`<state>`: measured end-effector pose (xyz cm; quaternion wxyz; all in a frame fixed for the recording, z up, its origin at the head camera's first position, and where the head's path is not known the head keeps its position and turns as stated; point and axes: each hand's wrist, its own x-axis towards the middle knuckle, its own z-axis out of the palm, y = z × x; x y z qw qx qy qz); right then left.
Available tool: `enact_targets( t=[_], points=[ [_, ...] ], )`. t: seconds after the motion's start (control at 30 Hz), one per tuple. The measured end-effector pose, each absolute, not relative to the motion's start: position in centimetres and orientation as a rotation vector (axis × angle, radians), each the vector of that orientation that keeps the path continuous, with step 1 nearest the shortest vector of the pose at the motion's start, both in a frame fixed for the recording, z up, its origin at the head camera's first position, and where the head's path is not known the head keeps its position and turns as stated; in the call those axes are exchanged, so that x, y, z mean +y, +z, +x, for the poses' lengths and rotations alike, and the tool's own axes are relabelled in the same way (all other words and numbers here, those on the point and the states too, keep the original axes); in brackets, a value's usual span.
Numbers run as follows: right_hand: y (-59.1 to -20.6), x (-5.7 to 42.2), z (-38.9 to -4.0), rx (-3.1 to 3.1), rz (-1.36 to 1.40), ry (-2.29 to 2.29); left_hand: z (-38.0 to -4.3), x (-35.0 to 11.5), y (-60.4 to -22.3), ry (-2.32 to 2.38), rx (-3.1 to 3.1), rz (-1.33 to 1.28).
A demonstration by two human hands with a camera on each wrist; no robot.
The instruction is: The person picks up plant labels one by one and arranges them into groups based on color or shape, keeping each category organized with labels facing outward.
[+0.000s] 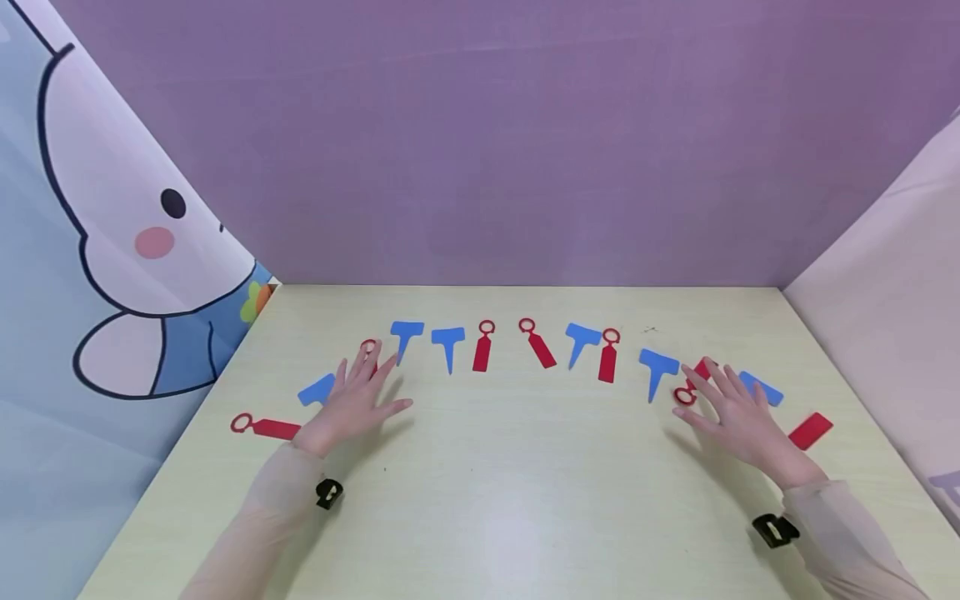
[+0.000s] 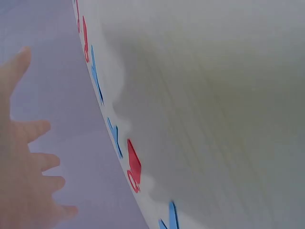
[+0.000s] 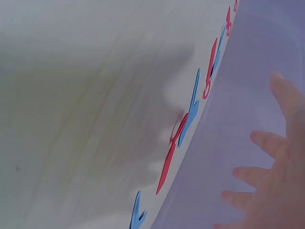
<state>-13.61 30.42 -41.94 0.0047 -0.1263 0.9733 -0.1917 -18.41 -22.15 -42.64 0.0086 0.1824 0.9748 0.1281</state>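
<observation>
Several blue T-shaped plant labels [image 1: 448,337] and several red ring-topped tags [image 1: 482,353] lie in a wide arc over the table. My left hand [image 1: 352,406], fingers spread, hovers at the arc's left side. It partly covers a blue label [image 1: 318,389] and a red tag [image 1: 367,344]; another red tag [image 1: 276,429] lies beside its wrist. On the right side my right hand [image 1: 738,417] hovers with spread fingers, overlapping a red tag [image 1: 684,395] and a blue label [image 1: 762,388]. Both wrist views show the fingers apart, holding nothing, with shadows on the tabletop.
The pale wooden table [image 1: 480,500] ends at a purple backdrop [image 1: 525,150]. A cartoon-printed cloth [image 1: 112,250] hangs at left, a pale cloth [image 1: 885,250] at right. Black wrist devices [image 1: 328,492] sit at both sleeves.
</observation>
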Motion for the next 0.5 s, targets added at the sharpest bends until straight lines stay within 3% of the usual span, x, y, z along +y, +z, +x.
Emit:
enact_targets(
  t=[0.5],
  points=[
    [-42.3,30.4,-13.8,3.126,-0.487,-0.642,-20.5,-18.8,-42.3,0.545,3.11,0.725]
  ],
)
